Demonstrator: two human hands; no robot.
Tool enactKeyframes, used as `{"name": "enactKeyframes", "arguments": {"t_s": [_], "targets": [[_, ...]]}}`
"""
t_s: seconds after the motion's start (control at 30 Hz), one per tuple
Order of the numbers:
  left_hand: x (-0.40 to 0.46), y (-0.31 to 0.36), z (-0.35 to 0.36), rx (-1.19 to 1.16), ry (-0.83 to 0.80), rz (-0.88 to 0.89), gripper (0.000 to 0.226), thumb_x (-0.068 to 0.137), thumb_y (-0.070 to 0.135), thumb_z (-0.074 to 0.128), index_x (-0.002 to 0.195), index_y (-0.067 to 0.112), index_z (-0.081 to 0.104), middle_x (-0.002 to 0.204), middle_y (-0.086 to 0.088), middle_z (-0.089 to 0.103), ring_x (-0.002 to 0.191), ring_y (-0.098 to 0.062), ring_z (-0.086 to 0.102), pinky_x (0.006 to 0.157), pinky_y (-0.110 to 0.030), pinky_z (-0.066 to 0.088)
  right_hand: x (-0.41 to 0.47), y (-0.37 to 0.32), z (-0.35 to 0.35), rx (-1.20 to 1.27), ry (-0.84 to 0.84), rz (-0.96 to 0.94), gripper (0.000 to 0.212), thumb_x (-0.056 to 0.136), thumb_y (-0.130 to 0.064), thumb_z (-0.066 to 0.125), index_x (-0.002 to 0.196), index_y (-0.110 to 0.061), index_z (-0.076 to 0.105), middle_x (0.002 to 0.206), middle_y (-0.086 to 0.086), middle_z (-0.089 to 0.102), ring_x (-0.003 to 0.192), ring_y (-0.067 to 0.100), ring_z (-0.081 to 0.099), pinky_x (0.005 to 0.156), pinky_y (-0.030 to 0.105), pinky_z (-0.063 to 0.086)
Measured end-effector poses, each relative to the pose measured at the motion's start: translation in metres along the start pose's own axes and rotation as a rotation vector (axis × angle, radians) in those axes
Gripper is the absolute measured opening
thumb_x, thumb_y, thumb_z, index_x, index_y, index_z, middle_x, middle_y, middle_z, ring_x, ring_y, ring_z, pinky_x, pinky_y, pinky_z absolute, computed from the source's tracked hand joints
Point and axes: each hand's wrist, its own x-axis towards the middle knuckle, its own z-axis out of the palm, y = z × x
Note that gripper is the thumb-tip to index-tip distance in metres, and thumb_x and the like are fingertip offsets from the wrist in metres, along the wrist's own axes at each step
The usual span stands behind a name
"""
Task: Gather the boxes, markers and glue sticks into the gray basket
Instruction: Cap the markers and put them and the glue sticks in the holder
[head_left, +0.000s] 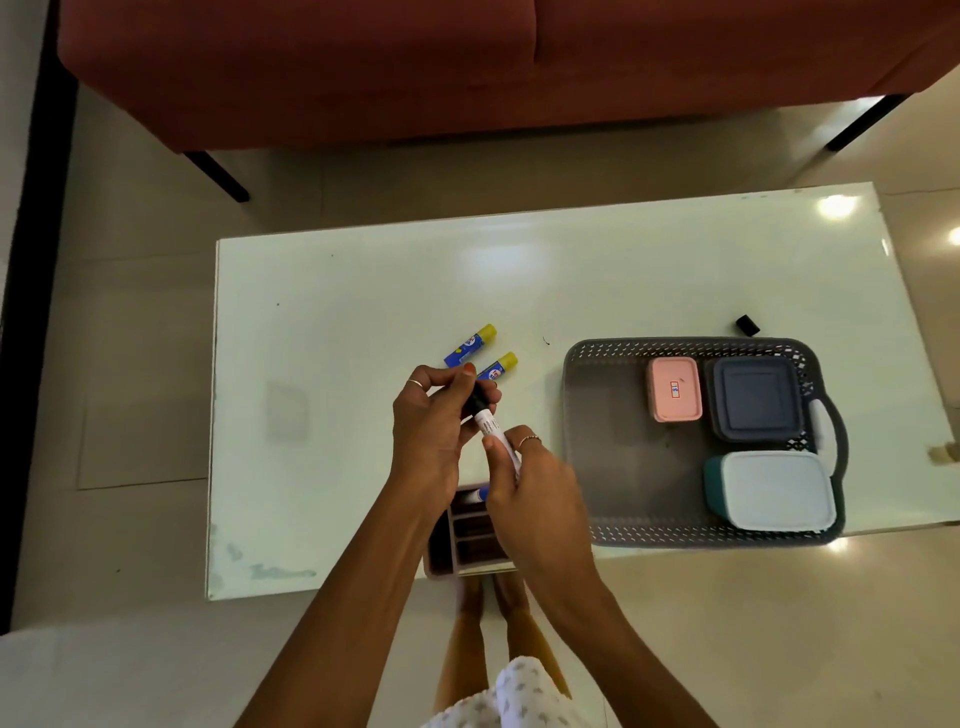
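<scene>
Both hands hold one white marker (491, 427) with a black cap above the table's middle. My left hand (434, 423) grips the capped end; my right hand (535, 483) grips the barrel's lower part. Two blue glue sticks with yellow caps lie just beyond the hands, one (470, 345) farther left, the other (497, 366) partly behind my left fingers. The gray basket (587, 415) sits at the right and holds a pink box (674, 388), a dark blue box (754, 399) and a teal box with a pale lid (774, 491).
A pink compartment organizer (470, 540) stands at the table's near edge under my wrists, with another marker's end (475, 496) showing in it. A small black cap (748, 325) lies behind the basket. The white table (337, 415) stands in front of a red sofa (467, 67).
</scene>
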Motion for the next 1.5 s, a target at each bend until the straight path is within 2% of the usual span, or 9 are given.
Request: {"name": "enactKeyframes", "arguments": {"t_s": [0.17,0.27,0.4,0.6,0.77,0.93,1.03,1.33,1.5], "targets": [[0.008,0.005,-0.004,0.151,-0.024,0.025,0.012,0.094,0.009,0.054,0.082,0.011,0.053,0.076,-0.012,0.068,0.066,-0.017,0.069,0.062,-0.025,0.056,0.010,-0.004,-0.009,0.122,-0.126,0.003,0.034,0.098,-0.041,0.036,0.102,-0.012,0.055,0.069,-0.002,0.052,0.058,0.009,0.048,0.058,0.027,0.041],[0.018,0.011,-0.011,0.281,-0.087,-0.012,0.013,0.095,0.020,0.055,0.087,0.010,0.055,0.094,-0.011,0.072,0.085,-0.021,0.071,0.075,-0.028,0.057,0.023,0.002,-0.026,0.445,-0.301,0.169,0.033,0.099,-0.040,0.036,0.092,-0.014,0.055,0.061,-0.001,0.046,0.052,0.008,0.041,0.053,0.023,0.035],[0.024,0.008,-0.030,0.406,-0.075,-0.075,0.021,0.095,0.030,0.052,0.111,0.019,0.061,0.113,0.002,0.067,0.100,-0.017,0.067,0.091,-0.032,0.050,0.030,0.022,-0.051,0.890,-0.131,0.197,0.024,0.100,-0.027,0.036,0.093,-0.009,0.048,0.063,0.006,0.057,0.055,0.016,0.047,0.053,0.025,0.037],[0.021,-0.017,-0.065,0.496,0.031,-0.202,0.019,0.097,0.024,0.048,0.109,0.016,0.061,0.115,-0.008,0.067,0.101,-0.024,0.064,0.089,-0.034,0.047,0.011,0.076,-0.045,0.492,-0.129,0.170,0.013,0.092,-0.016,0.055,0.102,-0.020,0.062,0.091,0.002,0.064,0.090,0.015,0.062,0.089,0.035,0.050],[0.019,-0.033,-0.076,0.511,0.074,-0.243,0.023,0.098,0.021,0.047,0.113,0.012,0.061,0.114,-0.009,0.067,0.103,-0.025,0.063,0.088,-0.033,0.047,-0.007,0.098,-0.004,0.361,-0.182,0.177,0.012,0.090,-0.016,0.058,0.087,-0.027,0.061,0.080,-0.005,0.065,0.070,-0.001,0.064,0.062,0.015,0.050],[0.022,-0.036,-0.072,0.550,0.049,-0.241,0.024,0.098,0.021,0.045,0.114,0.012,0.061,0.113,-0.009,0.066,0.104,-0.026,0.062,0.089,-0.034,0.047,-0.002,0.107,0.028,0.208,-0.190,0.191,0.013,0.094,-0.024,0.053,0.102,-0.019,0.062,0.086,-0.004,0.067,0.081,0.010,0.068,0.076,0.026,0.058],[0.025,-0.034,-0.068,0.577,0.033,-0.233,0.024,0.099,0.021,0.045,0.114,0.012,0.061,0.111,-0.008,0.066,0.105,-0.026,0.063,0.089,-0.034,0.047,0.005,0.106,0.037,0.143,-0.190,0.196,0.019,0.094,-0.026,0.052,0.108,-0.014,0.059,0.078,-0.010,0.058,0.078,0.009,0.062,0.067,0.016,0.050],[0.025,-0.025,-0.064,0.619,-0.003,-0.219,0.023,0.099,0.020,0.043,0.112,0.012,0.061,0.110,-0.008,0.066,0.103,-0.025,0.062,0.088,-0.034,0.048,0.016,0.102,0.041,0.050,-0.211,0.246,0.026,0.092,-0.027,0.050,0.116,-0.017,0.055,0.074,-0.004,0.056,0.072,0.017,0.058,0.069,0.030,0.050],[0.029,-0.022,-0.062,0.629,-0.019,-0.211,0.022,0.100,0.019,0.043,0.111,0.013,0.061,0.110,-0.008,0.066,0.104,-0.026,0.062,0.093,-0.037,0.047,0.013,0.101,0.042,0.077,-0.174,0.236,0.026,0.092,-0.025,0.048,0.117,-0.017,0.054,0.064,-0.010,0.047,0.062,0.010,0.050,0.058,0.022,0.041]]}}
